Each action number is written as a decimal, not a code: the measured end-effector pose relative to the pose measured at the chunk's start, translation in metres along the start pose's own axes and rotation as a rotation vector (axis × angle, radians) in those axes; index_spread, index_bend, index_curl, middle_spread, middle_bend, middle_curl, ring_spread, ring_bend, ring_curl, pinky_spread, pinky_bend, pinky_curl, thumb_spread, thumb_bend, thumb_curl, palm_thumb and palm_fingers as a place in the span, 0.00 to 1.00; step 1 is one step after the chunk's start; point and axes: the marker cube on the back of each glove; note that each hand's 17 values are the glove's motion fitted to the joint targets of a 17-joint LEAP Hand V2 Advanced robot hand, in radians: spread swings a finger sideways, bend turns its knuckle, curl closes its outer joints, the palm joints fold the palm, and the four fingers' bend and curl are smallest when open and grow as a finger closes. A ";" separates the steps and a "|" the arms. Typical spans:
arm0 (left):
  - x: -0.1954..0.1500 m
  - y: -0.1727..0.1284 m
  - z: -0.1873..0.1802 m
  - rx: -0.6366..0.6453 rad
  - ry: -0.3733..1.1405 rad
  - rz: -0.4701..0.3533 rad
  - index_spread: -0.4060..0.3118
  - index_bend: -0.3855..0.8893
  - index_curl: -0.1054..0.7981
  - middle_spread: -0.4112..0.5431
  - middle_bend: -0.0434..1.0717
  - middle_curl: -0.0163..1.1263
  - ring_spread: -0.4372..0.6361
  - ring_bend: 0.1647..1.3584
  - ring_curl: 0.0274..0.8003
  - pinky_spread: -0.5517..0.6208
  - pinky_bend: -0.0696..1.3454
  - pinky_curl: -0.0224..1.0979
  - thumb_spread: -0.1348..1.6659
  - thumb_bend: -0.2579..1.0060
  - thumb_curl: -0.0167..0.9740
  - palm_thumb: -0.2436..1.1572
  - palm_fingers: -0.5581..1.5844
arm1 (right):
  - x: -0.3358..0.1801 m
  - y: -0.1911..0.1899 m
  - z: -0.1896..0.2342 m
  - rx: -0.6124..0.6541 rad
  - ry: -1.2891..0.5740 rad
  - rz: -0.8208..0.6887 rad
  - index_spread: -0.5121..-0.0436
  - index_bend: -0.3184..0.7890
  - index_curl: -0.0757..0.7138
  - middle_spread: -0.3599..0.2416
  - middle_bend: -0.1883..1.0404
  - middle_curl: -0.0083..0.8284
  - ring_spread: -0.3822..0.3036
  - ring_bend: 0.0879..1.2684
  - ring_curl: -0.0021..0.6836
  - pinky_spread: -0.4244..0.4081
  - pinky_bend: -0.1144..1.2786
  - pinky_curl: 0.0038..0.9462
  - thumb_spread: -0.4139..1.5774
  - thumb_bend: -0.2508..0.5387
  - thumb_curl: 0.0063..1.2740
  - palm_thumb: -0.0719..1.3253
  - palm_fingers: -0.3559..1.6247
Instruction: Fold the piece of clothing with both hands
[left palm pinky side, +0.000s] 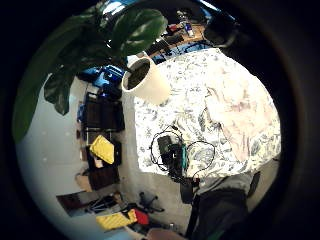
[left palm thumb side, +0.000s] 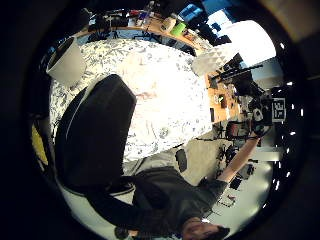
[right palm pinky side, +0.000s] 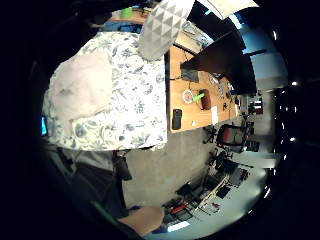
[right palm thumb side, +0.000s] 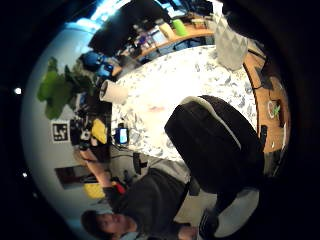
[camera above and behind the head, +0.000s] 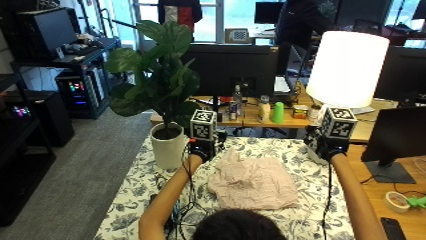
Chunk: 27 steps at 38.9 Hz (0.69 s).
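Pale pink clothing lies crumpled at the middle of the floral-clothed surface, apart from both hands. At 11 o'clock from it the left hand is raised, at 1 o'clock the right hand; whether their fingers are spread or curled cannot be told. Neither holds the cloth.

Pink garment: one
Gloved hands: two, left hand and right hand
Potted plant: one
White lamp: one
Worktop: one
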 end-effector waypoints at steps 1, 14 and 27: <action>0.001 0.002 0.000 -0.004 -0.003 -0.005 0.52 0.52 0.20 0.49 0.14 0.03 0.48 0.22 0.07 0.57 0.30 0.09 0.31 0.26 0.02 0.25 0.49 | -0.001 0.003 -0.002 0.002 -0.004 0.000 0.78 0.46 0.17 0.61 0.29 0.06 0.59 0.24 0.11 0.64 0.40 0.10 0.42 0.54 0.02 0.24 0.45; 0.016 0.005 -0.003 -0.020 -0.023 0.018 0.46 0.55 0.38 0.53 0.16 0.12 0.54 0.29 0.25 0.65 0.32 0.21 0.67 0.26 0.08 0.28 0.46 | 0.002 0.033 -0.018 0.004 -0.040 0.000 0.51 0.44 0.37 0.62 0.30 0.19 0.64 0.28 0.31 0.76 0.42 0.25 0.74 0.55 0.05 0.28 0.42; 0.063 0.038 0.061 -0.091 -0.055 0.108 0.46 0.54 0.47 0.53 0.16 0.15 0.55 0.29 0.29 0.66 0.31 0.25 0.74 0.22 0.12 0.26 0.46 | -0.012 0.036 0.017 -0.100 0.011 -0.057 0.46 0.42 0.43 0.60 0.30 0.28 0.64 0.28 0.37 0.78 0.41 0.29 0.83 0.50 0.07 0.28 0.42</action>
